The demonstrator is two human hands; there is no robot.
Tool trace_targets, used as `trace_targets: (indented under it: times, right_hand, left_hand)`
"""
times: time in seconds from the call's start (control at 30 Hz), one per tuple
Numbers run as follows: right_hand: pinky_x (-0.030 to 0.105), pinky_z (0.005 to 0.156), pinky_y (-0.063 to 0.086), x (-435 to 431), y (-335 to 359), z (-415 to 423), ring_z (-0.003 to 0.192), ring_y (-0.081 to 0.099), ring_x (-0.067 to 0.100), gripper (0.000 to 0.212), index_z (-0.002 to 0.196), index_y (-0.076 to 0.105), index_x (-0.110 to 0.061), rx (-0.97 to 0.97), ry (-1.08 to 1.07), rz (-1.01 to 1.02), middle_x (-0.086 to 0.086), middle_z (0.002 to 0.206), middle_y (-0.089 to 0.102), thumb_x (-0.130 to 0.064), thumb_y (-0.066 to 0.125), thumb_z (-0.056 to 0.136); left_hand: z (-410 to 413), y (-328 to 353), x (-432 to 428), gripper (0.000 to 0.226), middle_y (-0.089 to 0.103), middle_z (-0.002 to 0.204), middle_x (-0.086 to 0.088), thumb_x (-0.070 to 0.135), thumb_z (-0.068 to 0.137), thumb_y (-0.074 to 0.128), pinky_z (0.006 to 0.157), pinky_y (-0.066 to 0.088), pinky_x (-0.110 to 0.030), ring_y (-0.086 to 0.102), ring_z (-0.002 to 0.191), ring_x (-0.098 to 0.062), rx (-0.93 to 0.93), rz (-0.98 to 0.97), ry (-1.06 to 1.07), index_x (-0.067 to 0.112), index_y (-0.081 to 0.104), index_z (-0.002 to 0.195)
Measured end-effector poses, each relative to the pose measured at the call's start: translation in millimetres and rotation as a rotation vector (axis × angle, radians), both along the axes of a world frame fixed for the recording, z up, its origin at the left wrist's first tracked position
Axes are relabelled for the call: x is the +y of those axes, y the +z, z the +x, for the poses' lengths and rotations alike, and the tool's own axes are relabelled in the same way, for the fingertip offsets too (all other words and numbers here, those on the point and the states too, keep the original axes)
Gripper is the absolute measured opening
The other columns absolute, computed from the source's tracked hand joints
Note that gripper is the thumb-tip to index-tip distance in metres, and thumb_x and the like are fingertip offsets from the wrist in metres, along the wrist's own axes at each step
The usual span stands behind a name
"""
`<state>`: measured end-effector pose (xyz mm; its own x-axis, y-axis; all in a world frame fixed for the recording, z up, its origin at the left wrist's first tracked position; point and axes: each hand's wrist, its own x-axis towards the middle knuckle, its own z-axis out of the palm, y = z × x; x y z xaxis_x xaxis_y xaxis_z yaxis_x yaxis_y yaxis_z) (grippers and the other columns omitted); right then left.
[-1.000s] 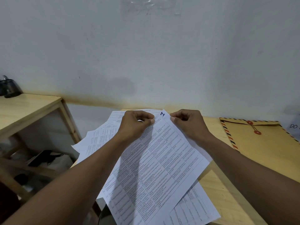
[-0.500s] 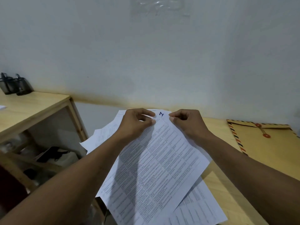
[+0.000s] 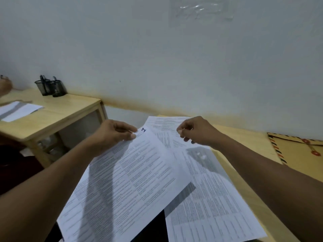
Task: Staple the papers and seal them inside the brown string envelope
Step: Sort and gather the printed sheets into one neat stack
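Observation:
My left hand (image 3: 111,135) pinches the top corner of a printed sheet marked "1" (image 3: 136,173) and holds it tilted above the desk. My right hand (image 3: 197,131) is off that sheet, fingers curled, with thumb and forefinger tips touching the top of the other printed papers (image 3: 209,198), which lie fanned on the wooden desk (image 3: 244,137). Whether it grips one of them is unclear. The brown string envelope (image 3: 297,154), with striped border and red buttons, lies flat at the right edge. No stapler is in view.
A lower wooden side table (image 3: 52,116) stands to the left with two black mesh pen holders (image 3: 50,88) and white paper (image 3: 17,110) on it. Another person's hand (image 3: 4,86) shows at the far left edge. A white wall rises right behind the desk.
My right hand has let go of the sheet marked "1" and moved right onto the other papers. My left hand has carried that sheet to the left. The view has turned left.

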<state>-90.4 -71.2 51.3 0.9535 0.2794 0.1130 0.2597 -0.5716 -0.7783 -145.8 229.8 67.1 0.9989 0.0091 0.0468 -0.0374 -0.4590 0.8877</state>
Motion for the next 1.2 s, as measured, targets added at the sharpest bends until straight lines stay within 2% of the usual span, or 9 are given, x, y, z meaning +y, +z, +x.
trace_targets:
  times: [0.13,0.27,0.4,0.47,0.6,0.83,0.97,1.13,1.2]
  right_hand:
    - [0.026,0.081,0.056,-4.9,-27.1,-0.3,0.092,0.071,0.017,0.015,0.102,0.077,-0.014,-0.057,0.025,-0.27,0.002,0.1,0.077,-0.015,0.064,0.094]
    - [0.025,0.088,0.046,-7.5,-44.2,-4.6,0.103,0.061,0.014,0.024,0.117,0.072,-0.016,-0.044,0.063,-0.39,0.002,0.121,0.068,-0.019,0.066,0.094]
    - [0.042,0.108,0.041,23.7,-62.0,-10.0,0.133,0.047,0.022,0.036,0.127,0.065,-0.026,-0.1,0.155,-0.539,-0.002,0.141,0.058,-0.034,0.068,0.092]
    - [0.044,0.111,0.036,25.1,-65.9,-8.0,0.142,0.04,0.022,0.042,0.133,0.06,-0.03,-0.114,0.154,-0.59,-0.005,0.149,0.052,-0.04,0.066,0.093]
    - [0.044,0.108,0.038,26.3,-70.9,-4.9,0.137,0.044,0.022,0.048,0.139,0.054,-0.03,-0.112,0.163,-0.709,-0.005,0.148,0.053,-0.046,0.063,0.095]
    - [0.037,0.099,0.043,23.6,-68.9,3.8,0.125,0.051,0.023,0.06,0.141,0.051,-0.029,-0.071,0.183,-0.631,0.002,0.135,0.053,-0.046,0.073,0.088]
    - [0.043,0.106,0.034,22.1,-66.8,8.4,0.132,0.047,0.024,0.065,0.143,0.049,-0.031,-0.084,0.162,-0.692,0.002,0.139,0.052,-0.052,0.072,0.086]
    - [0.042,0.101,0.031,22.9,-64.4,11.2,0.124,0.049,0.021,0.06,0.137,0.053,-0.033,-0.114,0.148,-0.693,-0.008,0.118,0.064,-0.05,0.074,0.084]
    - [0.044,0.105,0.032,20.5,-66.7,12.1,0.128,0.049,0.022,0.066,0.141,0.047,-0.033,-0.088,0.149,-0.669,-0.004,0.129,0.06,-0.049,0.074,0.083]
  left_hand:
    - [-1.3,-18.1,-10.9,0.022,0.078,0.098,-0.02,-0.001,0.084,0.078,0.057,0.051,-0.007,0.072,0.064,-0.001,0.067,0.016,0.002,0.001,0.079,0.105]
    - [-5.4,-34.2,-15.9,0.02,0.078,0.097,-0.022,-0.002,0.082,0.08,0.062,0.053,-0.01,0.073,0.067,-0.006,0.135,-0.029,-0.042,0.002,0.08,0.101]
    - [-19.6,-59.4,11.2,0.018,0.074,0.081,-0.015,-0.003,0.081,0.081,0.063,0.053,-0.011,0.071,0.066,-0.008,0.174,-0.093,0.013,0.002,0.081,0.098]
    - [-19.6,-60.4,7.8,0.016,0.074,0.08,-0.012,-0.003,0.08,0.081,0.066,0.054,-0.013,0.071,0.07,-0.012,0.18,-0.117,-0.004,0.005,0.082,0.094]
    - [-14.1,-61.4,0.8,0.017,0.073,0.082,-0.014,-0.003,0.08,0.082,0.071,0.054,-0.014,0.071,0.073,-0.013,0.179,-0.159,-0.043,0.007,0.082,0.094]
    - [-5.3,-60.1,-5.6,0.018,0.077,0.083,-0.008,0.002,0.079,0.084,0.09,0.054,-0.026,0.072,0.083,-0.014,0.176,-0.137,-0.094,0.014,0.083,0.093]
    - [-2.2,-58.5,-13.7,0.018,0.075,0.081,-0.009,0.0,0.081,0.082,0.082,0.053,-0.02,0.072,0.079,-0.011,0.162,-0.136,-0.114,0.011,0.082,0.095]
    - [4.2,-58.6,-22.4,0.018,0.076,0.081,-0.006,0.003,0.08,0.083,0.083,0.053,-0.021,0.073,0.078,-0.01,0.138,-0.144,-0.106,0.012,0.081,0.096]
    - [6.2,-58.7,-24.8,0.018,0.076,0.081,-0.006,0.003,0.081,0.083,0.084,0.053,-0.021,0.073,0.078,-0.009,0.142,-0.143,-0.114,0.012,0.081,0.096]
